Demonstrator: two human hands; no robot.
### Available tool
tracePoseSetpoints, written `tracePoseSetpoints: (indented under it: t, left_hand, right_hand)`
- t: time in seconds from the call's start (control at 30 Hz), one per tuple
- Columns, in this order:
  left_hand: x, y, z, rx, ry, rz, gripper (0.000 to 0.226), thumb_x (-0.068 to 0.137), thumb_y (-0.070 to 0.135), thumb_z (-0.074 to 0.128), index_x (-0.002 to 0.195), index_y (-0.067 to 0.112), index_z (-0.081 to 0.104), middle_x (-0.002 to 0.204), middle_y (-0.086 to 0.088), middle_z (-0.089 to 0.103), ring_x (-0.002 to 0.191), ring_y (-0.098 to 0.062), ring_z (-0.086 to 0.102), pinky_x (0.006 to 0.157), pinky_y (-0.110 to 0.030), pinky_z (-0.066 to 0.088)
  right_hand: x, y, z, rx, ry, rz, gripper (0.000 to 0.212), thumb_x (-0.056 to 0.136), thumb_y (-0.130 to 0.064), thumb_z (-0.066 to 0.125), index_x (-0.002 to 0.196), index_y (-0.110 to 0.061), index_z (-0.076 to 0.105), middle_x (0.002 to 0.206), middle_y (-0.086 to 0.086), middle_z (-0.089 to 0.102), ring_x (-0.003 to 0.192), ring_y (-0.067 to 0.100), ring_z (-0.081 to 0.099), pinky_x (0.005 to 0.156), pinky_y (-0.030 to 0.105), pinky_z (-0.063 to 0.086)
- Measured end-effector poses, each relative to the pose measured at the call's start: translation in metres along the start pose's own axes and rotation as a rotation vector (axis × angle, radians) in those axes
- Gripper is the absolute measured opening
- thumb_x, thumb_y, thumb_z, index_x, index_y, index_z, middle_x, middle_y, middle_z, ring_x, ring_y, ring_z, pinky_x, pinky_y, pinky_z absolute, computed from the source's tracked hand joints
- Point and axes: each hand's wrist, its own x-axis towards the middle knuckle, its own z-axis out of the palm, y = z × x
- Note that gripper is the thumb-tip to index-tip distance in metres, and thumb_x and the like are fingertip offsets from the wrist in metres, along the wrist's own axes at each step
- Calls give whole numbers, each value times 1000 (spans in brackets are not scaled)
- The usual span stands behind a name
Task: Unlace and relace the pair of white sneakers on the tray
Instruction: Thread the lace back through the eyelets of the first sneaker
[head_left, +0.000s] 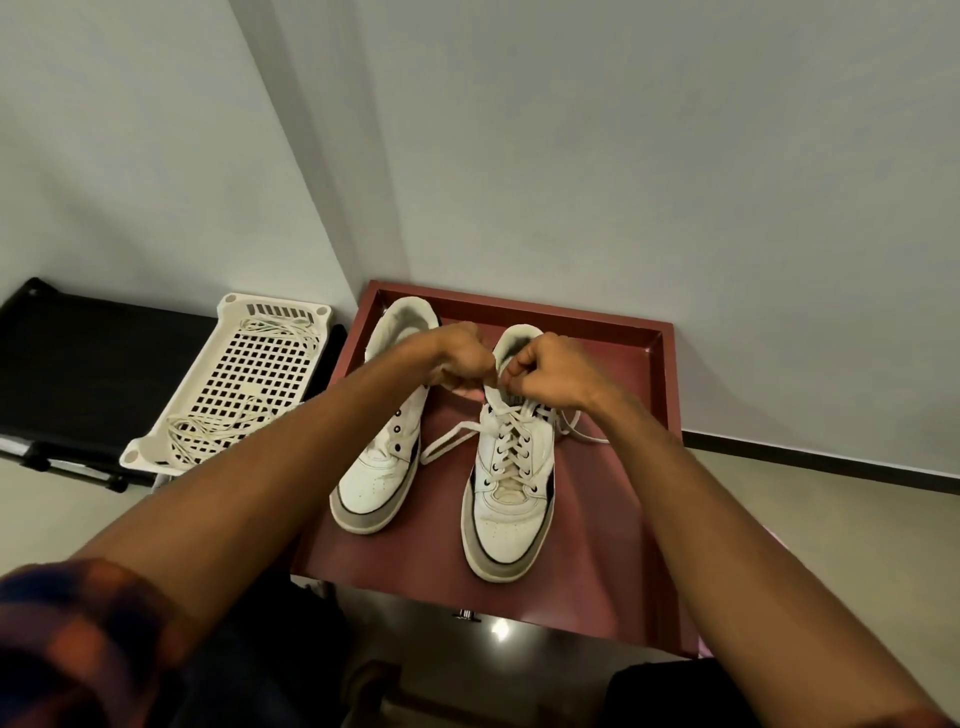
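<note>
"White sneakers, pair: location?"
"Maroon tray (670, 374). Laced sneaker (511, 499) just beneath both hands; unlaced sneaker (376, 483) under the left forearm."
"Hands?"
"Left hand (462, 358), right hand (550, 369): fingers curled, knuckles close together, each pinching the lace (449, 441) at the collar."

A plain indoor room corner: bare pale walls (623, 156), dark skirting board (831, 464), beige floor (841, 525), low black bench (78, 353).
</note>
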Motion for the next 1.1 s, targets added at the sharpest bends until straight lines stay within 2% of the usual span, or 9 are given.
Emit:
tracePoseSetpoints:
  t: [0.07,0.2,0.4,0.47,0.57,0.73,0.93,1.0,1.1]
  left_hand:
    - [-1,-6,-3,-83,-38,-17,11,91,-8,61,93,2,65,90,-15,67,76,-19,65,80,-34,60]
    - [-1,-17,-8,-233,-53,-51,19,92,-9,59,99,9,59,86,-13,66,67,-16,63,60,-29,60]
    - [-3,-18,-1,-300,-46,-24,22,93,-9,58,95,13,58,82,-10,67,70,-16,65,71,-32,58]
    - [-4,-20,-2,-307,-43,-17,21,94,-8,58,96,13,59,82,-10,67,70,-16,65,70,-31,59]
    - [-4,-20,-1,-318,-35,-19,22,93,-7,59,98,14,58,85,-10,68,72,-17,66,72,-32,59]
    - [-4,-20,0,-310,-19,-20,21,93,-7,59,98,13,59,88,-10,68,76,-18,66,79,-36,58]
    - [-1,-22,0,-306,9,-8,22,91,-8,61,99,12,60,87,-10,68,70,-16,67,72,-34,60]
    - [-2,-21,2,-298,20,8,22,92,-8,61,97,13,61,83,-8,68,61,-11,66,68,-31,60]
    - [-3,-20,4,-286,24,21,22,92,-8,61,97,13,62,87,-8,70,61,-10,67,64,-28,61]
  right_hand:
    - [3,-2,5,-71,-59,12,8,75,-10,69,73,-6,74,70,2,71,65,16,63,61,30,51]
    - [8,-10,3,-81,-159,21,12,75,-10,70,76,2,69,65,4,57,59,14,50,57,30,41]
    - [12,-1,-2,-56,-258,44,11,79,-9,72,75,-2,66,69,6,56,66,18,53,64,34,41]
    - [12,1,1,15,-248,69,20,80,-10,74,83,8,68,74,9,62,71,21,56,68,35,44]
    - [8,6,-1,68,-237,59,17,82,-14,81,88,1,77,81,13,74,71,16,63,70,32,50]
    - [1,12,-1,165,-187,32,15,78,-15,87,88,-6,82,87,7,79,75,11,69,76,30,56]
    - [1,-3,5,-59,-147,-17,12,76,-14,79,68,-7,73,70,6,73,58,8,58,61,30,49]
    - [-3,-3,11,-78,-70,-10,17,76,-17,76,63,-11,68,61,-1,65,51,5,52,55,26,43]
    - [-5,8,13,25,153,64,15,80,-16,71,66,-10,70,61,-1,67,52,6,55,55,26,46]
